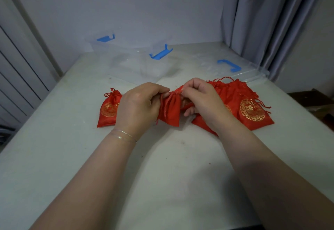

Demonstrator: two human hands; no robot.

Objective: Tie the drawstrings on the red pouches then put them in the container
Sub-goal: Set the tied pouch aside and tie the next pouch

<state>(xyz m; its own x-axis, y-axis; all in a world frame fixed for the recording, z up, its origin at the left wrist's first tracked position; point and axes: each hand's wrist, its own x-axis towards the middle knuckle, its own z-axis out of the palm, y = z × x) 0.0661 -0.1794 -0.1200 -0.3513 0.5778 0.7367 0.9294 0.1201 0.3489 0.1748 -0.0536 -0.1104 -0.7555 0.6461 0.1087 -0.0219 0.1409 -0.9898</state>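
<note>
Here I am looking down at a white table (162, 175) with both hands meeting over a small red pouch (170, 110). The left hand (139, 107) is pinching the gathered neck of the pouch from the left with its fingertips closed on the fabric, and the right hand (200, 99) is pinching the same neck from the right, thumb and forefinger pressed together on what looks like the drawstring; I cannot tell exactly which strand each finger is gripping. The pouch is hanging between the two hands, its lower edge close to the tabletop, plain side facing me.

A thin bracelet (124, 136) is sitting on the left wrist. Just left of the left hand a second red pouch (108, 110) is lying flat, its neck cinched and a gold round emblem showing. To the right, partly under the right forearm, a pile of red pouches (240, 107) is lying with loose drawstrings trailing and a gold emblem facing up.

Beyond the hands a clear plastic container (137, 62) with blue latches (160, 53) is standing open near the wall, and its clear lid (235, 67) with a blue handle is lying flat to the right, beside a grey curtain (262, 22).
</note>
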